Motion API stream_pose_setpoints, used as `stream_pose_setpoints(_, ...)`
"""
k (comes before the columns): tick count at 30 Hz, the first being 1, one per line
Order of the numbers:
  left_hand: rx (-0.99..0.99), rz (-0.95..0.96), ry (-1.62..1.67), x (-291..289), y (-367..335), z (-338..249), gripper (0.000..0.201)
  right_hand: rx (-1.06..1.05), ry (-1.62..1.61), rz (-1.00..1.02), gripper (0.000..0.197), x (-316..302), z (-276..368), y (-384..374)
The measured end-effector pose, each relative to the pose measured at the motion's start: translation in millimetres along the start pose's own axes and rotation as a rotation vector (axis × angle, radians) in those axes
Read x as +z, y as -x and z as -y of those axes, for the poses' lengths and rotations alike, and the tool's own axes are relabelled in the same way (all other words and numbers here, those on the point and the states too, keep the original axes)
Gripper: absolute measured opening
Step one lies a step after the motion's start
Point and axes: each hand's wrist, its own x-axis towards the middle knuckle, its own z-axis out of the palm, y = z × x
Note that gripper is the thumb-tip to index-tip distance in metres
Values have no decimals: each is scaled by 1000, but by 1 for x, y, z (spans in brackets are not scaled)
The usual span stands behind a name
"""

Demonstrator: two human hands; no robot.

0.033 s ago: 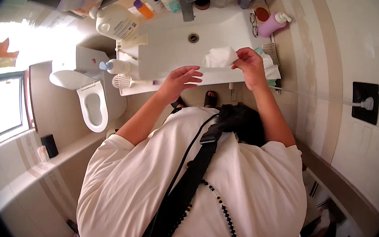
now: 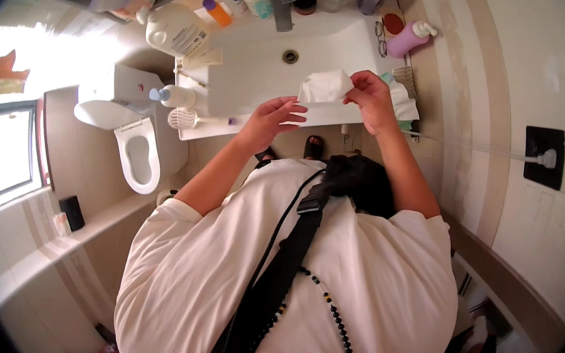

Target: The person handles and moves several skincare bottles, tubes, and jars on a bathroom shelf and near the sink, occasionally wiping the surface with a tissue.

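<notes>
Over a white rectangular bathroom sink [image 2: 260,68], the right hand [image 2: 375,103] pinches a crumpled white tissue [image 2: 325,85]; the left hand [image 2: 272,119], fingers loose, should take its free edge gently.

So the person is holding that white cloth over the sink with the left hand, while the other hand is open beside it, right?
Not quite: the head view shows the right hand pinching the white cloth over the sink. The left hand is the open one beside it, fingers spread just below the cloth.
</notes>
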Motion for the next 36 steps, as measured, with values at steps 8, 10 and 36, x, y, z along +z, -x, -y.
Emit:
stream_pose_setpoints(8,129,-186,99,-8,16,7,23,264,237,144,17,36,-32,-23)
stream_pose_setpoints(10,133,-302,118,-17,20,13,20,163,495,213,16,45,-41,-25)
stream_pose_setpoints(36,40,-291,-829,-57,41,-5,11,-410,1134,181,37,90,-62,9)
